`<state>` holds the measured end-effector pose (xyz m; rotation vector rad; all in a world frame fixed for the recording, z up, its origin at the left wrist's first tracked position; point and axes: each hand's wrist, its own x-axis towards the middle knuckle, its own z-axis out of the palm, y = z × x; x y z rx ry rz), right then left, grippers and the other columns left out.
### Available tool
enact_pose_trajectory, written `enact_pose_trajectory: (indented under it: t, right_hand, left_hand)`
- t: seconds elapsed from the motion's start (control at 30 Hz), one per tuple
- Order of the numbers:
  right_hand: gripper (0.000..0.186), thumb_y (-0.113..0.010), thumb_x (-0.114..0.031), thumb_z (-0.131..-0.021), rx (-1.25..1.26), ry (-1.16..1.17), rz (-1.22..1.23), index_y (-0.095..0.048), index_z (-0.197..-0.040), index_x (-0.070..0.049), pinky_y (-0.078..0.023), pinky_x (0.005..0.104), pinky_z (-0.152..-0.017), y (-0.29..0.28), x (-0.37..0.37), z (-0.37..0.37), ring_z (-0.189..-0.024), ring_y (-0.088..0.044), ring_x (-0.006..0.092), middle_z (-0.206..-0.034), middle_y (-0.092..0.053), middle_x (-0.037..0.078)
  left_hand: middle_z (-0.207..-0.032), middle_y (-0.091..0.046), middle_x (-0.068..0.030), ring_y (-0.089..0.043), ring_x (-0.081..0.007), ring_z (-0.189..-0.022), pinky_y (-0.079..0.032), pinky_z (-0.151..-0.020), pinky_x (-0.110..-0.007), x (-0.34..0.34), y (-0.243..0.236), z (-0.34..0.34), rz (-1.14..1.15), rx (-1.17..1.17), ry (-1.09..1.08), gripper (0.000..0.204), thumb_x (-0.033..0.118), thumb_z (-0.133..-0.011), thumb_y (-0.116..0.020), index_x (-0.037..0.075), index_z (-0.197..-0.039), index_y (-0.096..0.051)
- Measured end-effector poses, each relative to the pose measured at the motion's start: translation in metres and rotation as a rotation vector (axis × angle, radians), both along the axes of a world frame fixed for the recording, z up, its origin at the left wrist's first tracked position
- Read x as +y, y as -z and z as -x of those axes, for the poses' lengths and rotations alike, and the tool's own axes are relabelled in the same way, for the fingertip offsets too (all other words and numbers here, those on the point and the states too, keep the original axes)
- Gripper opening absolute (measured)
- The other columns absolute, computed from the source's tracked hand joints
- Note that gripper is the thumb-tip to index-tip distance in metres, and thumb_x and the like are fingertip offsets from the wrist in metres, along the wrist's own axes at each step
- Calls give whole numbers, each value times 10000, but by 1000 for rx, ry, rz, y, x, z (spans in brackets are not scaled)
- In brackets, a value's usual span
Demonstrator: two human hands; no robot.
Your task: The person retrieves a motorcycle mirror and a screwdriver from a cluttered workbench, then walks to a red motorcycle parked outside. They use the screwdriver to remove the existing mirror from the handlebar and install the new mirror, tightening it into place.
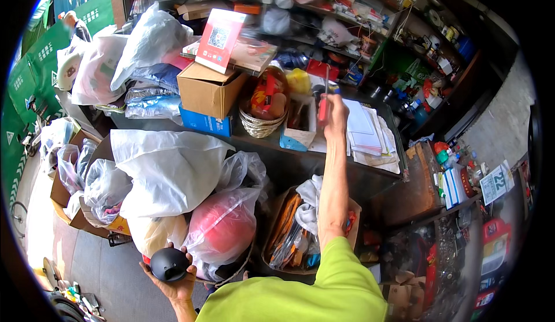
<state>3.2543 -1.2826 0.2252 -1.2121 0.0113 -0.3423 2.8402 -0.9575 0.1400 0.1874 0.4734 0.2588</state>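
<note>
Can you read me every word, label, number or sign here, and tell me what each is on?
I can't copy out wording or numbers, but here is where they stand:
Green sheeting: pale characters, triangular signs.
Red-and-white card: a square code; print too small to read.
White sheet at right: large dark numerals; smaller print blurred.
Blue box: pale print, too small.
Round black object: no lettering visible.

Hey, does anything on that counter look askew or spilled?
Yes, mildly: the white papers to the right of the right hand overlap at uneven angles, their edges fanned out rather than squared into a stack. I see no obvious spill.
</note>
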Motion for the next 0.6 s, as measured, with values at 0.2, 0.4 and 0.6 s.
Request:
enact_pose_trajectory:
  t: [0.2,0.4,0.6]
  right_hand:
    - [346,-430,-236,-895,-97,-616,-405,-534,-1139,-14,-481,313,-461,-11,14,35,-630,-577,192,-898,-602,99]
    - [414,-453,-339,-949,-137,-800,-342,-501,-1193,-8,-425,255,-386,-14,43,53,-539,-523,152,-878,-583,96]
    - [289,-623,-188,-883,-80,-766,379,-544,-1090,-2,-281,193,-313,-25,97,131,-361,-365,33,-578,-453,-18]
  left_hand:
    - [-1099,-560,-205,-583,-297,-916,-468,-623,-342,-16,-8,-12,25,-16,-18,845,740,-745,-514,73,-1264,-476]
    - [-1059,-571,-186,-572,-309,-855,-450,-584,-337,-21,-8,-11,42,61,-48,867,787,-696,-511,70,-1182,-548]
    - [-1101,-578,-278,-583,-405,-973,-468,-679,-415,-1,-3,-1,170,-117,-97,969,833,-673,-471,48,-1239,-504]
